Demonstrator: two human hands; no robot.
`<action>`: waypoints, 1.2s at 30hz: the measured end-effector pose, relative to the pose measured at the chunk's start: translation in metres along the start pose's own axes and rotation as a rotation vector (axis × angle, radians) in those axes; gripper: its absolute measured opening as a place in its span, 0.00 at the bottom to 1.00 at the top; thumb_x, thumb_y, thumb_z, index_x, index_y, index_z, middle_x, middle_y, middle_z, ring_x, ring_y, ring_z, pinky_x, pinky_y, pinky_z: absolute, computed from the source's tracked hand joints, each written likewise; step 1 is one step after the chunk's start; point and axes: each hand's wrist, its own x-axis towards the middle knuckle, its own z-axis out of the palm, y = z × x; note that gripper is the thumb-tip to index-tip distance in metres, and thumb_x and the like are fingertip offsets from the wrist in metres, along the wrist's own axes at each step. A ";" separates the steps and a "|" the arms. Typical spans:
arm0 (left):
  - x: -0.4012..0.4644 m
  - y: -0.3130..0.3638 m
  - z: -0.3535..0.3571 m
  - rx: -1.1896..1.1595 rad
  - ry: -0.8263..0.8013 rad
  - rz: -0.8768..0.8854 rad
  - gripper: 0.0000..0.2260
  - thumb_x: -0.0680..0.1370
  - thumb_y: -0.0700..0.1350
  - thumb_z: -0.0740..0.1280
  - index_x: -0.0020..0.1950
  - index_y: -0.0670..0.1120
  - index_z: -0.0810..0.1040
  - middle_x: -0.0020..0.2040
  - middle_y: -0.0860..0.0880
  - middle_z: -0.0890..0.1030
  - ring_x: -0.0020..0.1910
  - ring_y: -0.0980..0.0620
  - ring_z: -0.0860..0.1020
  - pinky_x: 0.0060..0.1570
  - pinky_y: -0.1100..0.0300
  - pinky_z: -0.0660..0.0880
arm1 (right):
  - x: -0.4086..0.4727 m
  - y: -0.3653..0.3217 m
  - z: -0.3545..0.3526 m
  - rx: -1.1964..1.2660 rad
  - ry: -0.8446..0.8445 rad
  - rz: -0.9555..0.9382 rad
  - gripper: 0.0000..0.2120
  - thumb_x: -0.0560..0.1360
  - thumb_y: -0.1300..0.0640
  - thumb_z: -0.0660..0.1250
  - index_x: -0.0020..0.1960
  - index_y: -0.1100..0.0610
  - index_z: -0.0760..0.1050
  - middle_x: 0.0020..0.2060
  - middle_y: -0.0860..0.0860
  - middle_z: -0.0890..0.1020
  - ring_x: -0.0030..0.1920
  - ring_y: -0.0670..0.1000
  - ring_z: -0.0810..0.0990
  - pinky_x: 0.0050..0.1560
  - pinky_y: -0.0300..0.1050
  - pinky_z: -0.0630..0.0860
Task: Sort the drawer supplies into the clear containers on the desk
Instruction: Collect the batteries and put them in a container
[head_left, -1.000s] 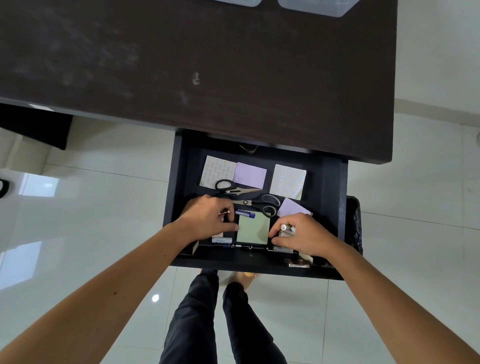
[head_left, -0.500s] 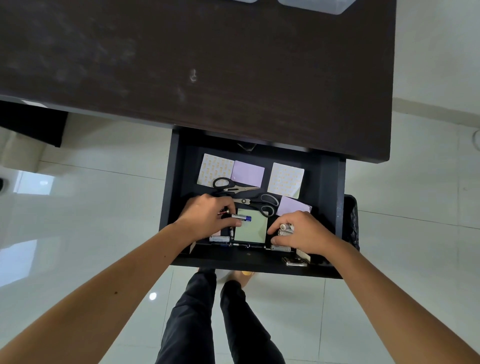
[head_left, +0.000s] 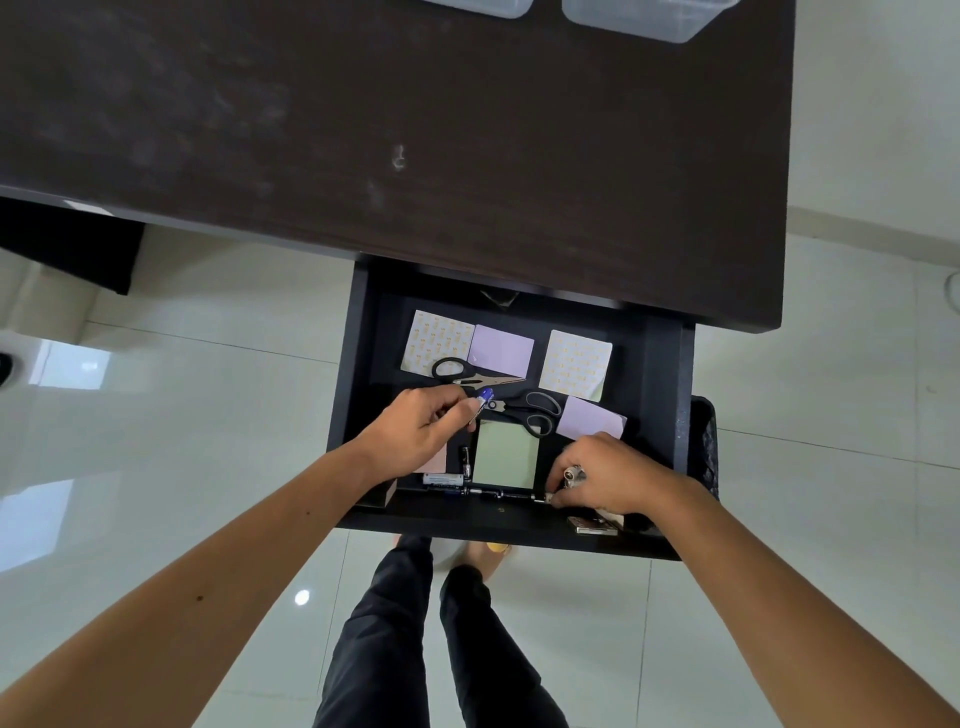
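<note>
The black drawer (head_left: 345, 395) stands pulled out under the dark desk (head_left: 395, 130). My left hand (head_left: 415, 431) grips a blue-tipped battery (head_left: 484, 396) above the drawer's left half. My right hand (head_left: 605, 480) holds silver batteries (head_left: 571, 474) at the drawer's front right and pinches another small item at the front wall. Inside lie two pairs of black-handled scissors (head_left: 467, 371) (head_left: 530, 410), a green sticky pad (head_left: 506, 456), purple pads (head_left: 501, 351) (head_left: 592, 418), patterned pads (head_left: 436, 340) (head_left: 575, 364) and more batteries (head_left: 441, 479) along the front. Two clear containers (head_left: 649, 18) (head_left: 478, 6) sit at the desk's far edge.
A small metal object (head_left: 592, 526) rests on the drawer's front rim at the right. A black bin (head_left: 706, 447) stands beside the drawer's right wall. My legs in dark trousers (head_left: 415, 639) are below the drawer, on a glossy white tiled floor (head_left: 156, 415).
My left hand has lifted away from the drawer floor with the blue-tipped battery. My right hand has slid toward the front right corner, still holding silver batteries.
</note>
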 end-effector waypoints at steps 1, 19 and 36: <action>0.000 -0.002 0.000 -0.007 -0.001 0.005 0.13 0.86 0.58 0.60 0.48 0.55 0.79 0.34 0.49 0.76 0.32 0.55 0.70 0.36 0.57 0.69 | 0.000 -0.001 -0.003 0.011 -0.019 -0.003 0.06 0.75 0.49 0.79 0.52 0.46 0.87 0.53 0.43 0.84 0.56 0.46 0.81 0.58 0.48 0.80; -0.008 0.012 -0.005 -0.369 0.002 -0.095 0.20 0.88 0.54 0.56 0.43 0.43 0.71 0.32 0.51 0.64 0.29 0.54 0.59 0.30 0.58 0.57 | 0.003 -0.003 -0.001 0.006 -0.066 -0.016 0.10 0.76 0.50 0.77 0.58 0.44 0.86 0.57 0.43 0.85 0.57 0.47 0.82 0.61 0.49 0.81; -0.006 0.017 -0.008 -0.541 0.018 -0.176 0.22 0.88 0.49 0.55 0.35 0.45 0.68 0.29 0.48 0.65 0.29 0.51 0.59 0.31 0.55 0.57 | 0.000 -0.012 -0.008 -0.005 -0.124 -0.015 0.08 0.78 0.51 0.76 0.56 0.42 0.85 0.56 0.43 0.84 0.57 0.47 0.82 0.62 0.50 0.80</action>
